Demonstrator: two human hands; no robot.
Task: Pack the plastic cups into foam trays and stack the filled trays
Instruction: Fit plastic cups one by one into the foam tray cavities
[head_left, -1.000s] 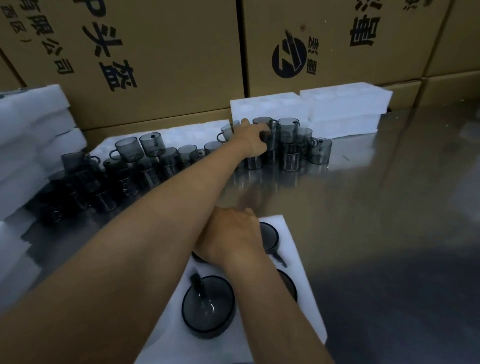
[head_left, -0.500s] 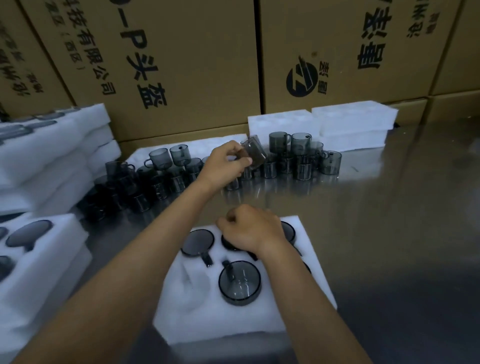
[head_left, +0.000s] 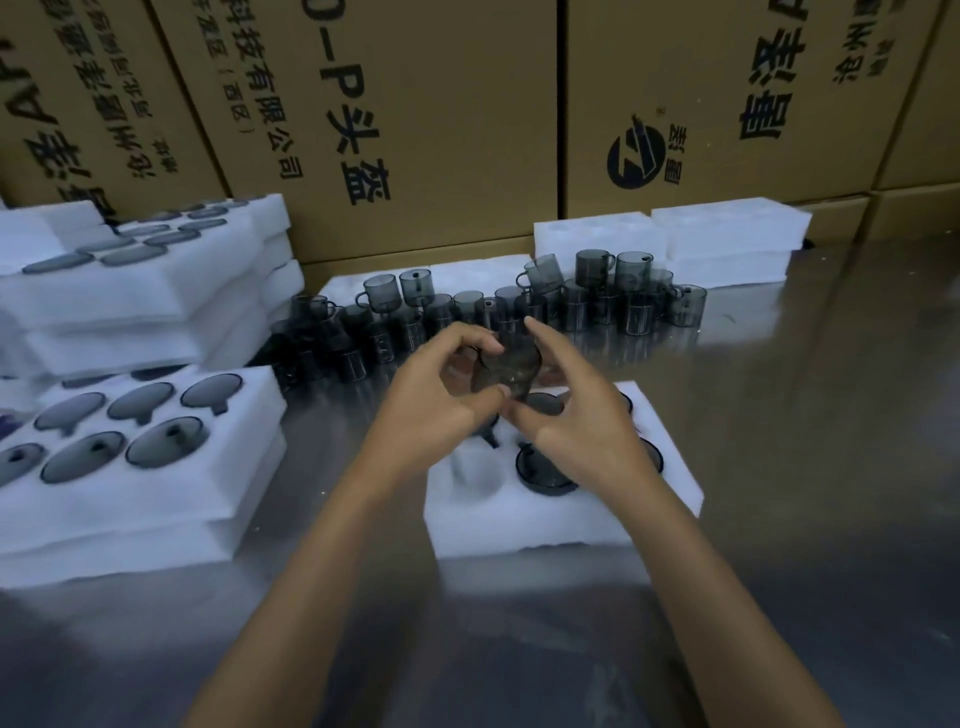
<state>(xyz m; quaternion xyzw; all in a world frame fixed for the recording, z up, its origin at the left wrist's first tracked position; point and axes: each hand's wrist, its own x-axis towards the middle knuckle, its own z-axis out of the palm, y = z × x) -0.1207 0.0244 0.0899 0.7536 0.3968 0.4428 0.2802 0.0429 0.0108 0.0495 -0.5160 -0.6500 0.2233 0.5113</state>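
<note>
Smoky grey, see-through plastic is what we find between both hands: a small handled cup (head_left: 506, 371) held in the air just above the far edge of the white foam tray (head_left: 561, 519) lying on the shiny metal table (head_left: 805, 467). We see the left hand (head_left: 441, 395) with its grip closed around the cup, thumb low and fingers curled over the top, while the right hand (head_left: 576, 415) pinches the same cup from the other side with thumb and fingertips. Motion blur keeps us from telling which way the cup's mouth faces. We count several dark cups already seated in the tray's round pockets, and one near-left pocket (head_left: 475, 475) shows bare foam. Behind the hands stands a crowded cluster of loose grey cups (head_left: 597, 306), some stacked two high. To the left we see stacked filled foam trays (head_left: 130, 483), and against the brown cardboard boxes (head_left: 415, 130) rest more white foam blocks (head_left: 727, 239).
</note>
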